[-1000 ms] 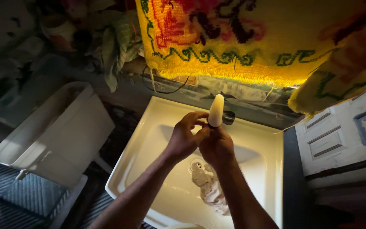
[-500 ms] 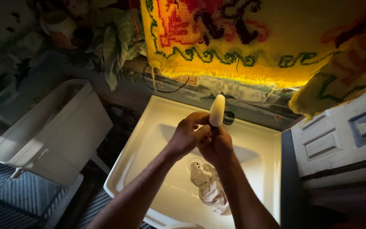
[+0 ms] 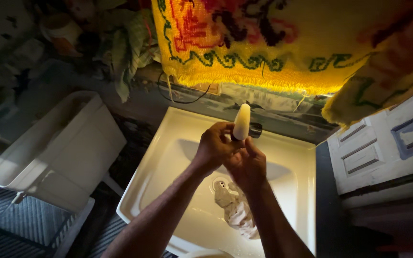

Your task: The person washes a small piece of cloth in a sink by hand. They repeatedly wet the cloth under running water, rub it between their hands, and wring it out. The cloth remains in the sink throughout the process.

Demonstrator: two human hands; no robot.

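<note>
Over a white sink [image 3: 161, 157], both my hands meet around a pale cream, tapered object [image 3: 242, 121] that stands upright. My left hand [image 3: 215, 147] curls its fingers around the object's dark lower end. Just below and to the right, my right hand [image 3: 250, 166] presses its thumb and fingers against the same end. A crumpled pale cloth [image 3: 235, 210] lies in the basin by the drain [image 3: 221, 184], under my right wrist. The light is dim, so I cannot tell what the object is.
A small dark fitting [image 3: 256, 129] sits on the sink's back ledge. An open white tank [image 3: 48, 143] stands at the left. A yellow patterned woven cloth [image 3: 264, 43] hangs above the sink. A white panelled door [image 3: 383, 138] is at the right.
My left hand has slid higher on the object's lower end, and my right hand has turned slightly beneath it. The object stays upright over the sink.
</note>
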